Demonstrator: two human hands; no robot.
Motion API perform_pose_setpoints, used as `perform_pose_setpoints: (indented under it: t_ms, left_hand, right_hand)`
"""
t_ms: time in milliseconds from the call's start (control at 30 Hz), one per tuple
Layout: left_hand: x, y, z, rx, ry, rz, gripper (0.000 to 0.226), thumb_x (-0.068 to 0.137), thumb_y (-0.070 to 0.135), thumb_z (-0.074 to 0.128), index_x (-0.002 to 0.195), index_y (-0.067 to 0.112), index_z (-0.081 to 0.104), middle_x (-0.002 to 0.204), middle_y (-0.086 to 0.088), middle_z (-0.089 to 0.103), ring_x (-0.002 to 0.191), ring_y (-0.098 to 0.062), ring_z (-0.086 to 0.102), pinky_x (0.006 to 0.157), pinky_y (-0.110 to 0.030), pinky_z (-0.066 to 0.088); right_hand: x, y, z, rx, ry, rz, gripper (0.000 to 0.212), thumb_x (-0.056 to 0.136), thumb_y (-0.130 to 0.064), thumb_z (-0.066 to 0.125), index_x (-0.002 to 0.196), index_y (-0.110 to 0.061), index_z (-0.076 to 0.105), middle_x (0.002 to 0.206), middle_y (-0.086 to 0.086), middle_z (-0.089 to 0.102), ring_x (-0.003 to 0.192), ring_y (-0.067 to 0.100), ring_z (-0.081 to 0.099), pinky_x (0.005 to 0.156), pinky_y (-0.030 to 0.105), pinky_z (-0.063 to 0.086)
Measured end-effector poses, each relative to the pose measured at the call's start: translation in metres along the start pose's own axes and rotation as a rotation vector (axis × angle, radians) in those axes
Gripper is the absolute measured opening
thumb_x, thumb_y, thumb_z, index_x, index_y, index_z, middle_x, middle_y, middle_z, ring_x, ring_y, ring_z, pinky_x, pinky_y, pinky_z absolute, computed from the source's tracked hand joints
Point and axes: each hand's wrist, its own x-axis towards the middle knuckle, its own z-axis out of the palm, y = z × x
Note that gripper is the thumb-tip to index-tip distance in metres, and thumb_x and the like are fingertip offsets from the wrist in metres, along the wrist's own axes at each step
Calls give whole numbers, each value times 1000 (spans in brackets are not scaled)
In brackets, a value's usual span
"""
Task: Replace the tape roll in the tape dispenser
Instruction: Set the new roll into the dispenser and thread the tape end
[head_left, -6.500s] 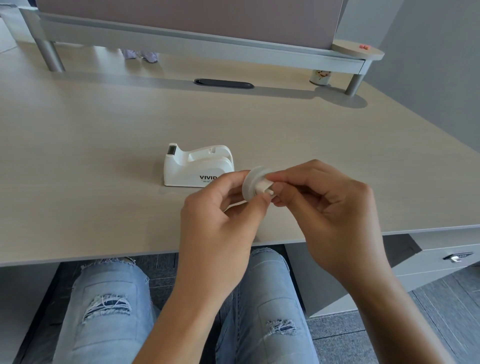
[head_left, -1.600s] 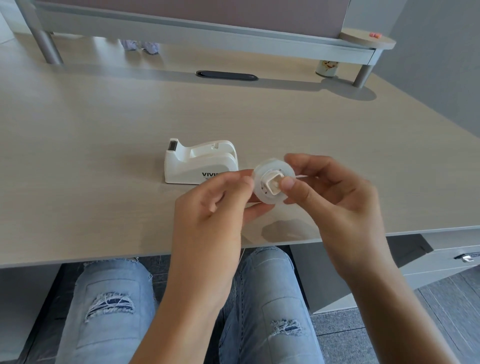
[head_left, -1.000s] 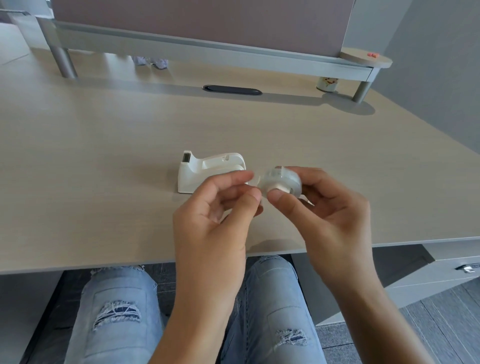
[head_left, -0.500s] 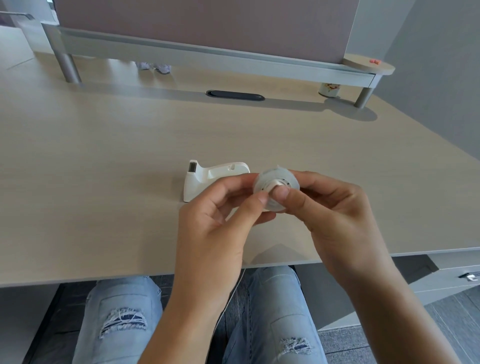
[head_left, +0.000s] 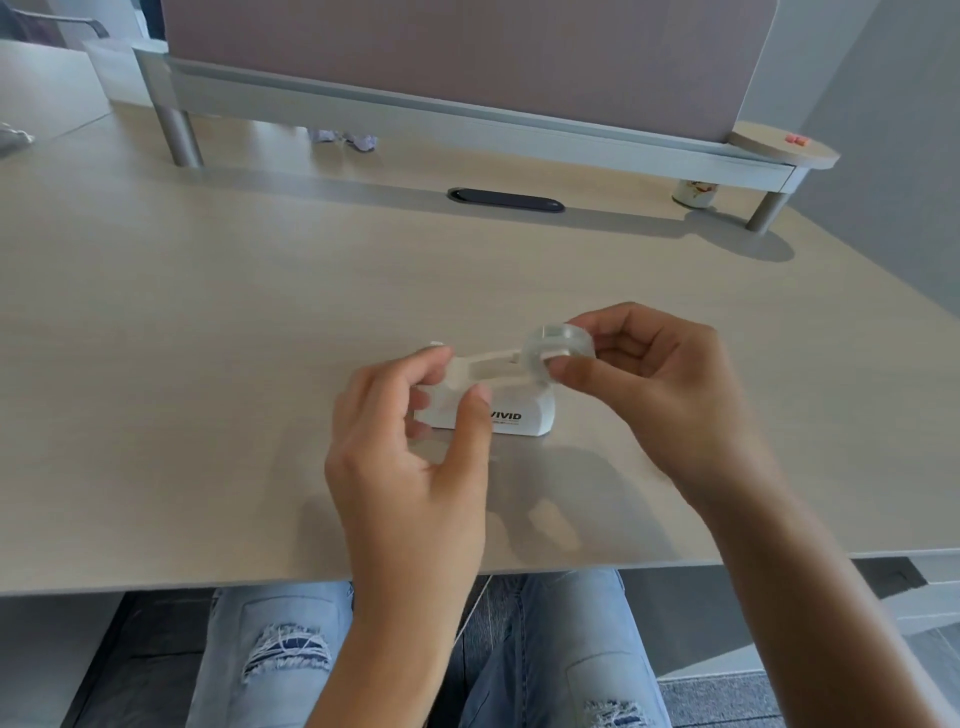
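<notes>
The white tape dispenser (head_left: 519, 410) stands on the light wooden desk (head_left: 208, 364), its VIVID lettering facing me. My left hand (head_left: 415, 467) wraps around its left, cutter end, fingers over the top and thumb on the near side. My right hand (head_left: 670, 395) pinches a clear tape roll (head_left: 558, 345) with a white core between thumb and fingers. The roll hovers just above the dispenser's right, rear end, over the open cradle. The cutter itself is hidden behind my left fingers.
A raised grey shelf (head_left: 467, 119) on legs runs along the back of the desk. A black cable slot (head_left: 506, 200) lies in front of it. A small jar (head_left: 693, 193) stands under the shelf's right end. My knees in torn jeans are below the near edge.
My left hand has let go of the roll and moved down onto the dispenser's cutter end. My right hand alone has carried the roll over the dispenser's rear.
</notes>
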Motion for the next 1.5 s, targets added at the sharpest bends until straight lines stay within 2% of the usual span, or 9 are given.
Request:
perform_pose_setpoints:
  t_ms: [167, 267, 467, 567, 767, 967, 1167, 1400, 1500]
  left_hand:
    - [5, -12, 1, 182, -15, -5, 39, 85, 16, 80, 122, 15, 68, 115, 7, 56, 109, -27, 58, 90, -21, 42]
    - [5, -16, 4, 174, -59, -40, 44, 84, 20, 80, 125, 16, 66, 118, 8, 54, 112, -27, 61, 91, -19, 41]
    - [6, -18, 4, 164, -98, -74, 43, 85, 27, 77, 125, 16, 66, 119, 7, 56, 112, -24, 62, 89, -20, 43]
    - [5, -18, 4, 175, -109, -70, 44, 85, 29, 75, 126, 16, 65, 121, 5, 58, 112, -23, 62, 87, -15, 40]
    - [5, -19, 4, 187, -121, -67, 47, 85, 27, 78, 128, 18, 63, 120, 7, 58, 112, -17, 62, 86, -14, 39]
    - [4, -20, 3, 176, -120, -81, 47, 85, 32, 75, 128, 19, 63, 122, 7, 59, 111, -15, 63, 83, -4, 42]
    - [4, -19, 3, 171, -124, -98, 47, 85, 32, 74, 128, 20, 63, 120, 6, 61, 108, -16, 64, 87, -25, 49]
    - [4, -21, 3, 195, -133, -156, 51, 84, 34, 74, 130, 18, 61, 121, 4, 68, 108, -21, 66, 90, -33, 53]
    - [5, -23, 3, 219, -136, -165, 51, 84, 34, 76, 130, 17, 61, 119, 2, 70, 109, -22, 67, 94, -43, 55]
  right_hand:
    - [19, 7, 6, -193, -13, -19, 17, 80, -19, 90, 95, -18, 81, 96, -2, 84, 94, 26, 78, 91, 48, 63]
    - [25, 11, 7, -212, -64, -25, 18, 83, -19, 88, 99, -18, 80, 98, 2, 83, 95, 30, 77, 90, 53, 61]
    - [29, 14, 6, -381, -163, -143, 16, 89, -19, 83, 104, -24, 79, 100, -8, 80, 91, 16, 73, 87, 45, 60]
    - [31, 14, 5, -436, -180, -185, 15, 87, -25, 84, 101, -28, 80, 102, -7, 79, 93, 18, 69, 85, 47, 57]
    - [32, 8, 4, -424, -228, -175, 16, 85, -14, 85, 98, -22, 80, 98, -7, 80, 88, 13, 72, 87, 38, 60]
    - [33, 1, 6, -568, -259, -185, 17, 83, -25, 85, 99, -30, 81, 100, -11, 78, 92, 11, 70, 81, 29, 53]
    - [36, -7, 8, -693, -284, -188, 16, 82, -27, 80, 97, -31, 80, 96, -11, 76, 90, 7, 68, 73, 9, 45]
    - [44, -36, 14, -908, -416, -145, 14, 87, -25, 79, 96, -35, 83, 87, -17, 76, 79, -4, 66, 65, 4, 46]
    - [48, -44, 20, -976, -457, -124, 13, 87, -25, 77, 95, -34, 84, 84, -18, 76, 79, -2, 67, 72, 15, 54]
